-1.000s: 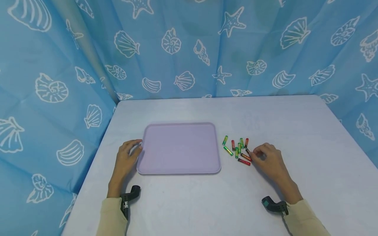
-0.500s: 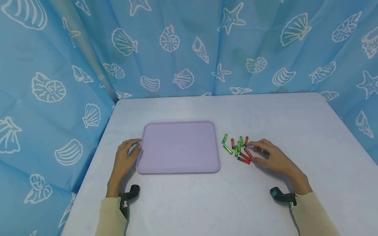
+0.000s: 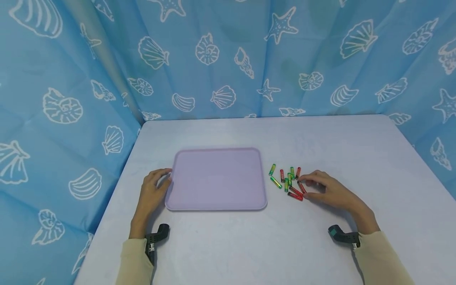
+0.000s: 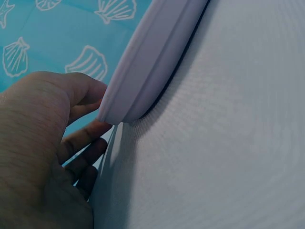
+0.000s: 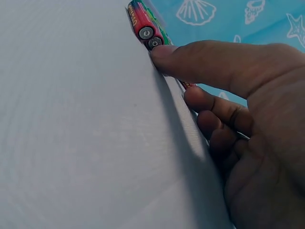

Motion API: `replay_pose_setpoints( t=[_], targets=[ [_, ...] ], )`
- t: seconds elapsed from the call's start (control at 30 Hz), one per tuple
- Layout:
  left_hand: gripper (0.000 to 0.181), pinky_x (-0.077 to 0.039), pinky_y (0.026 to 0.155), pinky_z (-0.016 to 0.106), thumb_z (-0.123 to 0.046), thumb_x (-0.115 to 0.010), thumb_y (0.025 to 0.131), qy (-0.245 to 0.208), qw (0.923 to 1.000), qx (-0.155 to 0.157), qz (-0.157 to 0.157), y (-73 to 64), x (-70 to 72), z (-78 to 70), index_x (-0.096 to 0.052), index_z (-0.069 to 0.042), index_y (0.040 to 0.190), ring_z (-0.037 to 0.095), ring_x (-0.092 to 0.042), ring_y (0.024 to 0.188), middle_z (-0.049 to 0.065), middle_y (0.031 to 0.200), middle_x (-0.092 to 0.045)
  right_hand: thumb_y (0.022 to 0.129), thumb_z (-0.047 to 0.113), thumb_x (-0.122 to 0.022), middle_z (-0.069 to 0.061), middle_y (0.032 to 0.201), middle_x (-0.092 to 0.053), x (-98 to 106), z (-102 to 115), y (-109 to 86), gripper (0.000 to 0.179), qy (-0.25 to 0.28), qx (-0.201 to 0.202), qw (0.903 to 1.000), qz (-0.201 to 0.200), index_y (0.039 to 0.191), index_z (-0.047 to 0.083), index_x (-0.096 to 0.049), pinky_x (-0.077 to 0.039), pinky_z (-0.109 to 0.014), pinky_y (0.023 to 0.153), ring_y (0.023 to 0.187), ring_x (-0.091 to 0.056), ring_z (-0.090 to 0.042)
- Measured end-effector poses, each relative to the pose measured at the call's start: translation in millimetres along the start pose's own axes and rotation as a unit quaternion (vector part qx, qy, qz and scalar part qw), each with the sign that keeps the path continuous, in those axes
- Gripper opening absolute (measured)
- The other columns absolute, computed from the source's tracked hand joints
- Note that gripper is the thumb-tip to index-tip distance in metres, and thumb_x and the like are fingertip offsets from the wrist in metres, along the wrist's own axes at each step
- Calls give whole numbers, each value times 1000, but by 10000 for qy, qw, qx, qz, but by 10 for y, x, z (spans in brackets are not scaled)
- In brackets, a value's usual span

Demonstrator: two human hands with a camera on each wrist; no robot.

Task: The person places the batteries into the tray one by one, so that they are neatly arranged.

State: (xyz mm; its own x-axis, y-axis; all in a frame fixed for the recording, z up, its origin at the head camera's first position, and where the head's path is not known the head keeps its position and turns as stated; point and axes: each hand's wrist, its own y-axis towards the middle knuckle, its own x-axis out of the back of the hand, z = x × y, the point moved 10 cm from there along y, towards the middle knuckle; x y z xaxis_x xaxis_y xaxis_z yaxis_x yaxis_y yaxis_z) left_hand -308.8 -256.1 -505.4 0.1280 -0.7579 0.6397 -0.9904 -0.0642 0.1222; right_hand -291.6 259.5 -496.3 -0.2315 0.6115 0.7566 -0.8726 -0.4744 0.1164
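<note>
In the head view my left hand rests at the left edge of a lilac tray, thumb and fingertips touching its rim. The left wrist view shows relaxed fingers beside the tray rim. My right hand spans a red battery lying on the table, index fingertip at one end and thumb at the other. Beside it lie two more red batteries. In the right wrist view the thumb overlaps battery ends, hiding part of the held one.
Several green batteries and two other red batteries lie loosely between the tray and my right hand. A white-covered table bears everything. Blue shell-patterned curtain hangs behind and on both sides.
My right hand has drawn back to the right and its thumb and index finger have spread along the red battery, which has turned slightly. The left hand and tray keep their place.
</note>
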Motion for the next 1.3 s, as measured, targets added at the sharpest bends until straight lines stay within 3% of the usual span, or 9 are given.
replay_pose_setpoints(
  t=[0.2, 0.47, 0.97, 1.3],
  targets=[
    [37, -26, 112, 59, -17, -59, 100, 125, 9999, -61, 15, 7, -3, -2, -60, -5, 135, 41, -36, 137, 20, 142, -48, 83, 10, -81, 4, 101, -55, -34, -46, -4, 47, -20, -15, 10000, -66, 127, 13, -67, -41, -18, 85, 96, -47, -10],
    [34, -29, 111, 59, -8, -63, 96, -194, 9996, -184, -125, 25, -35, -77, -64, 1, 130, 41, -38, 135, 20, 135, -54, 82, 13, -83, 6, 101, -55, 29, -58, -48, 46, -173, 4, 9994, -301, 125, 15, -69, -40, -16, 85, 95, -48, -8],
    [34, -29, 113, 55, -8, -63, 96, -289, 9993, 189, -121, 3, -4, -21, -64, -1, 129, 37, -37, 136, 17, 135, -55, 83, 17, -83, 5, 103, -56, -25, -52, -16, 45, -147, -142, 9991, -361, 125, 15, -69, -37, -14, 87, 96, -47, -8],
    [33, -30, 111, 55, -9, -65, 96, -273, 9996, 16, -66, 26, 11, -53, -66, -3, 128, 37, -40, 133, 16, 133, -57, 83, 17, -83, 5, 105, -58, -32, -47, -12, 45, -78, -107, 9990, -418, 126, 15, -68, -38, -13, 87, 97, -49, -7]
  ],
)
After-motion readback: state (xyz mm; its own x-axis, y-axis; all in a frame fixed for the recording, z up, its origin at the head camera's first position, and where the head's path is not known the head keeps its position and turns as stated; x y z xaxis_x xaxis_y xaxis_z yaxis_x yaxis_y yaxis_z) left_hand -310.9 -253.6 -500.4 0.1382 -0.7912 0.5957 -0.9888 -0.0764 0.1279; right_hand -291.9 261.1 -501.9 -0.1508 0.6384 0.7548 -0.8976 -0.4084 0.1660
